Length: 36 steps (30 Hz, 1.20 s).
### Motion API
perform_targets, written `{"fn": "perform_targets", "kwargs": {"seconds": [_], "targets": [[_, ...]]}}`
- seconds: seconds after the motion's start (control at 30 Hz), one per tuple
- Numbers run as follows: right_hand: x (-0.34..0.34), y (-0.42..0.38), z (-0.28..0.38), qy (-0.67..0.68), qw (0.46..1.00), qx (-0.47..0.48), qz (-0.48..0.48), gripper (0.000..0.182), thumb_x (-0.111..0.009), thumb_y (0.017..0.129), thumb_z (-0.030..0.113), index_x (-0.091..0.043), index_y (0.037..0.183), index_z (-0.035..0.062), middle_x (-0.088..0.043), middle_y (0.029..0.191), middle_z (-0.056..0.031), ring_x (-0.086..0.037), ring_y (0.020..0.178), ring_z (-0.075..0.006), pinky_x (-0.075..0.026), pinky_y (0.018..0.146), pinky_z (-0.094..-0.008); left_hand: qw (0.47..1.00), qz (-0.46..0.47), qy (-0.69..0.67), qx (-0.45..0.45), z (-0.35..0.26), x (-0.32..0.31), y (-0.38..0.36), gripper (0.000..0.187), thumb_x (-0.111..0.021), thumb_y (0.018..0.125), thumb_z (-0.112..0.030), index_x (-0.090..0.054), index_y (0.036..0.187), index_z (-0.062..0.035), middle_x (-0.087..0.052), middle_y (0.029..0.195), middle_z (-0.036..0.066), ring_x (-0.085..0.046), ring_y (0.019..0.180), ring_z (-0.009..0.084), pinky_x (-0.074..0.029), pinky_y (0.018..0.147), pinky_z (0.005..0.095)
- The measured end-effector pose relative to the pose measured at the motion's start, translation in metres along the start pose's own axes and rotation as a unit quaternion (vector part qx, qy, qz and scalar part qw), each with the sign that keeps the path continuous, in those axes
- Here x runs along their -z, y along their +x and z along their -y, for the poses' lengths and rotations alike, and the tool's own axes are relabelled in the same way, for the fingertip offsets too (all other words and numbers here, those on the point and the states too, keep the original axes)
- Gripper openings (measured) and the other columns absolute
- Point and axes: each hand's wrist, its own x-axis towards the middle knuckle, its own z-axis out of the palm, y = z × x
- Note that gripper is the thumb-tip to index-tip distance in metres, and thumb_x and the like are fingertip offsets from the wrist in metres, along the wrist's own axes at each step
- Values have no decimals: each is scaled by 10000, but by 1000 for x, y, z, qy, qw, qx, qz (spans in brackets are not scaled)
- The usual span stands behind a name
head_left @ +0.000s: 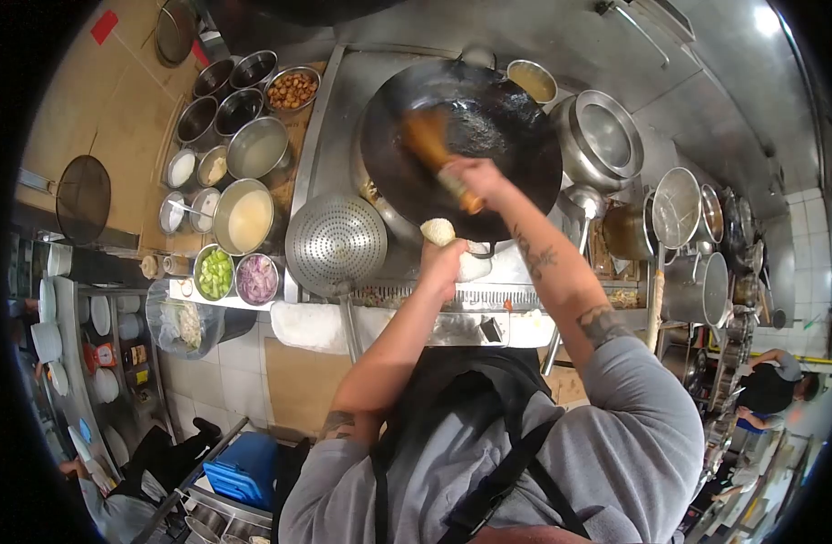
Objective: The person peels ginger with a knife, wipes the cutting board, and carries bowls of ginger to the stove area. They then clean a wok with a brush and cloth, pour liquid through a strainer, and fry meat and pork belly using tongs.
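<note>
My right hand is closed round the handle of a bamboo wok brush. The brush's splayed bristles, smeared by motion, are inside the left part of a large black wok. Dark wet patches shine on the wok's inner surface. At the wok's near rim, my left hand is closed on a whitish cloth, which pokes out above the fist and hangs to its right. Whether a wok handle lies inside the cloth is hidden.
Left of the wok lies a perforated strainer. Beyond it stand pots of liquid, chopped celery, sliced onion and browned cubes. A ladle and stacked metal bowls are on the right. Other people are at both sides.
</note>
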Motion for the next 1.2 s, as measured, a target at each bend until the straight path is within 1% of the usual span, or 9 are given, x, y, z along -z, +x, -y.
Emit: {"fn": "perform_targets", "kwargs": {"seconds": [0.17,0.23,0.3,0.6,0.67,0.8,0.97,1.1,1.2], "targets": [[93,-37,20,-450,875,116,139,358,-631,922,406,-706,1228,236,-703,1170,-152,-666,1100,-266,-519,969,-345,999,-8,27,16,-4,-2,-5,282,-606,795,14,-576,1073,54,-650,948,137,-696,795,281,-589,701,415],[163,-16,44,-596,769,-34,-226,358,-552,952,382,-714,1181,160,-738,1007,-163,-724,909,-330,-573,854,-423,999,-23,23,12,-1,-4,-8,289,-608,798,11,-573,1082,54,-651,956,139,-696,807,283,-588,712,417],[156,-4,57,-254,844,118,-457,518,-541,931,469,-677,1114,5,-707,983,-252,-700,946,-398,-546,824,-477,999,-40,14,10,-6,-12,-13,259,-610,807,1,-584,1059,55,-659,963,156,-700,813,287,-593,710,424],[15,-83,79,-159,970,-101,156,431,-658,906,369,-681,1262,128,-693,1200,-113,-679,1039,-221,-576,796,-335,999,12,-10,32,1,-7,-10,206,-586,826,5,-585,1020,77,-662,945,165,-705,810,286,-605,687,421],[85,-52,42,-453,870,93,172,460,-674,880,404,-679,1263,147,-730,1075,-132,-705,993,-248,-576,829,-380,1000,-2,-1,19,9,-4,0,214,-586,822,6,-584,1022,80,-661,944,165,-705,811,283,-605,692,421],[83,-19,79,-527,836,-11,-153,325,-638,885,345,-738,1029,72,-707,1098,-192,-703,1021,-292,-563,852,-380,999,9,-3,42,7,-8,-8,229,-585,819,8,-573,1038,74,-662,966,175,-708,847,293,-603,718,415],[22,24,-14,-169,980,94,50,484,-669,897,393,-662,1268,83,-675,1223,-190,-640,1111,-225,-462,982,-331,999,14,16,43,8,-3,-4,207,-573,833,4,-574,1031,63,-661,973,176,-707,862,294,-601,726,407],[86,-75,66,-472,859,-3,198,444,-642,902,398,-685,1256,133,-682,1198,-205,-626,1160,-262,-462,1016,-351,999,-6,13,48,-4,-11,-15,247,-579,822,15,-557,1067,47,-646,971,153,-694,842,269,-593,716,394],[153,-9,53,-577,802,17,-154,398,-616,875,392,-734,1080,72,-700,1097,-195,-696,997,-334,-570,850,-419,997,9,-22,77,0,-9,-10,344,-596,796,31,-518,1130,13,-613,979,110,-671,836,229,-582,699,370]]}}
